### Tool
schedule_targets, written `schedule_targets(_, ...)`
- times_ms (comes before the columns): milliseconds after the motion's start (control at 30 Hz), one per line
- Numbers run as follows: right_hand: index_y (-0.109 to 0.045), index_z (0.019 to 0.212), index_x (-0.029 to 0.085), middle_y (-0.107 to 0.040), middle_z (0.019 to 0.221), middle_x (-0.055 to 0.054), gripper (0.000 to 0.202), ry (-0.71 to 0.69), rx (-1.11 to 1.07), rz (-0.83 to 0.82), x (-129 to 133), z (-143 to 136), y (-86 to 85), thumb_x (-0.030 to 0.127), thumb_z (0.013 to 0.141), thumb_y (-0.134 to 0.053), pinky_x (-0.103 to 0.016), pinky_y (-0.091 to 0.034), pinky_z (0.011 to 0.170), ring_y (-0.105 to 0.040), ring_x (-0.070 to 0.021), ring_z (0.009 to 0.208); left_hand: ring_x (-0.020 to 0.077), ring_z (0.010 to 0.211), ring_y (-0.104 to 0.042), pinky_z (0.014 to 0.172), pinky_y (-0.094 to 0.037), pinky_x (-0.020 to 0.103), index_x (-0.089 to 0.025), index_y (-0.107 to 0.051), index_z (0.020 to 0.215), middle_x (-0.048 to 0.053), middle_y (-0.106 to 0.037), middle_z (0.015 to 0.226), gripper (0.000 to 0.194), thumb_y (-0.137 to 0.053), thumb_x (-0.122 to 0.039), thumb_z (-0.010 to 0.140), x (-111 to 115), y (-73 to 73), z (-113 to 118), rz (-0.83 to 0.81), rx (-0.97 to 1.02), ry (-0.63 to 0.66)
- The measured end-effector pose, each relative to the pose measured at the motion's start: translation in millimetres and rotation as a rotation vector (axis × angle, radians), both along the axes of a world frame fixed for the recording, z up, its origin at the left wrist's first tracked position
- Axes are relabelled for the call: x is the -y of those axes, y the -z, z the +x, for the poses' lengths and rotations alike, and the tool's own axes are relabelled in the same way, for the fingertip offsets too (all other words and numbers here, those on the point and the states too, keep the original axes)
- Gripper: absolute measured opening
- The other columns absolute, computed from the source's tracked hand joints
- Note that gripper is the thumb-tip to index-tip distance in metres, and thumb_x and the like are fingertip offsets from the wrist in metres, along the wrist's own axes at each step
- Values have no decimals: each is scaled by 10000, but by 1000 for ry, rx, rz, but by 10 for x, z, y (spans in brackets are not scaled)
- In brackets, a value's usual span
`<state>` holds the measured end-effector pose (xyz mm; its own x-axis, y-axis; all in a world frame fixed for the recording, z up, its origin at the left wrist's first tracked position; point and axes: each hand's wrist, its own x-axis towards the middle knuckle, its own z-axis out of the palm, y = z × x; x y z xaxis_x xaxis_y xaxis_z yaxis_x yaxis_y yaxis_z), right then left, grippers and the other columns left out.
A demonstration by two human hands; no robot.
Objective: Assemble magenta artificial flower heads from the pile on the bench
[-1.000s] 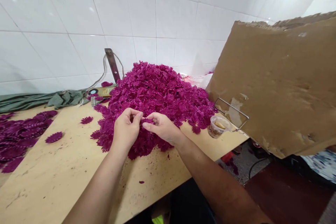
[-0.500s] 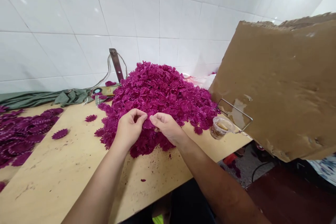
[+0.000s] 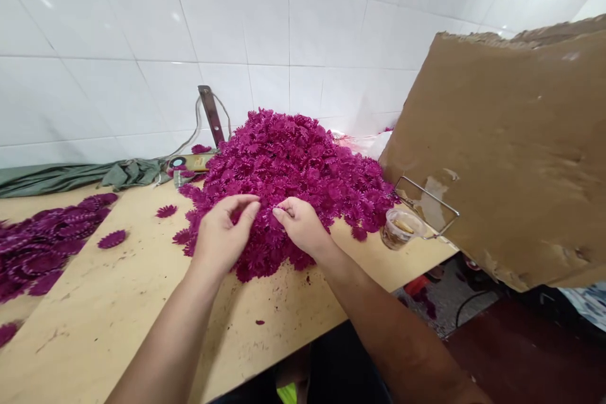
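A large heap of magenta fabric flower pieces with fringed petals stands on the wooden table. Both hands are at the near side of this heap, fingertips facing each other with a small gap between. My left hand has thumb and forefinger brought together in a pinch. Facing it, my right hand pinches with thumb against bent forefinger. Whatever sits in either pinch blends with the magenta behind it, so I cannot make it out.
Flattened magenta pieces lie at the left, with a loose one beside them. A plastic cup of brown liquid stands in a wire holder by a large cardboard sheet. Green cloth lies along the tiled wall.
My left hand has drawn a little left, and the gap between the two hands has widened. My right hand stays nearly in place, still pinching. The view has shifted slightly.
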<state>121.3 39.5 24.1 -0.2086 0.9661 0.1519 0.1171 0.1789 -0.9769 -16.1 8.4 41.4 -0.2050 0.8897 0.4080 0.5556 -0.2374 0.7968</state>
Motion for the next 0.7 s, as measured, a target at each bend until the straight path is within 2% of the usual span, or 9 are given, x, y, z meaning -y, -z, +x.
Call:
schedule_targets(67,-462,643,176,-446,580,39,129,90,146,87,-11,-3,22,218,748,-522,-242,-319,558,-388,-88,554,204,857,-590,839,-439,350,-208,-658,864,41,-660,889,282,-568,-412,693,72,18,125,13,-62,87)
schedule_targets(167,-423,591,180,-419,556,35,220,135,249,107,-39,13,34,264,784,-487,-253,-298,548,-371,-91,540,204,849,-591,816,-437,343,-203,-660,857,46,-660,890,281,-600,-390,656,83,48,233,19,-73,108)
schedule_targets(233,-381,549,186,-378,516,40,307,110,220,71,-64,21,36,324,819,-428,-254,-286,523,-355,-88,507,193,776,-597,755,-447,327,-189,-649,827,41,-662,829,265,-606,-374,642,54,63,267,-40,-1,107)
schedule_targets(333,-336,524,192,-306,491,56,354,84,65,56,-72,18,26,365,829,-387,-247,-275,503,-314,-77,483,157,648,-568,671,-431,290,-179,-618,736,10,-638,695,176,-586,-327,644,6,68,296,-90,90,107)
schedule_targets(433,-370,569,188,-324,529,64,293,-31,-124,49,-22,7,3,370,783,-455,-231,-288,500,-313,-70,501,124,565,-502,604,-391,261,-182,-574,652,-23,-580,596,115,-549,-294,660,-38,65,300,-55,157,41)
schedule_targets(533,-471,695,172,-446,606,52,147,-192,-212,-31,40,4,-14,293,704,-556,-220,-351,527,-394,-72,537,106,524,-453,557,-366,242,-183,-520,619,-43,-518,544,121,-553,-294,652,-98,75,257,-34,302,-42)
schedule_targets(600,-510,734,164,-515,658,30,96,-197,-217,-40,60,8,-17,220,680,-567,-224,-390,577,-454,-80,581,107,538,-468,574,-385,242,-184,-487,626,-40,-517,558,131,-548,-297,653,-156,92,181,-32,437,-88)
schedule_targets(700,-511,662,157,-530,617,23,55,-124,-166,-59,47,26,-17,178,711,-521,-225,-391,586,-476,-81,562,129,613,-526,654,-439,280,-186,-476,699,-14,-545,644,121,-509,-300,674,-257,141,-6,-5,541,-182)
